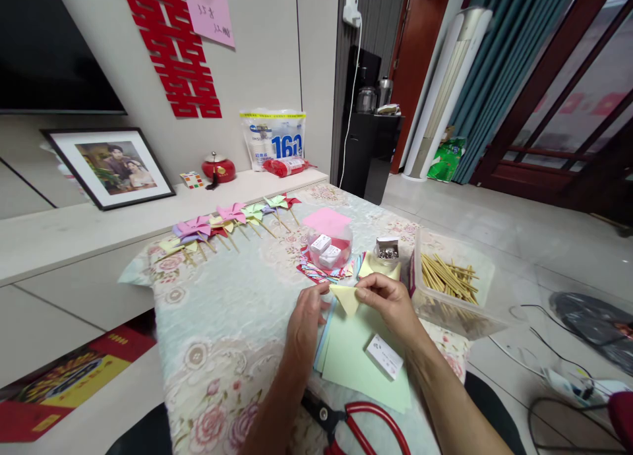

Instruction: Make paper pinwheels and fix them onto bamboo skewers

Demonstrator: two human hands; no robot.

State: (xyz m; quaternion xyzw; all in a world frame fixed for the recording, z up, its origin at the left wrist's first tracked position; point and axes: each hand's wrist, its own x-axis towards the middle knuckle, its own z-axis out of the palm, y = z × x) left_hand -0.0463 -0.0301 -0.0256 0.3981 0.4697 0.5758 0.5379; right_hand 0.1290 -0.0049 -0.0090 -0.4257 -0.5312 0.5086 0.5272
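Red scissors lie at the near table edge, between the forearms. Just beyond them a stack of green paper rests on the floral cloth, with a small white box on top of it. Above the stack both hands meet on a folded yellow paper: the left hand pinches its left corner, the right hand grips its right edge between thumb and fingers, so each is clamped on the same piece, held just over the green sheets. Behind the hands stand a clear tub holding small white boxes, topped by pink paper, and an open box of pins. To the right sits a clear bin of sticks. Finished pinwheels lie in a row along the far left edge.
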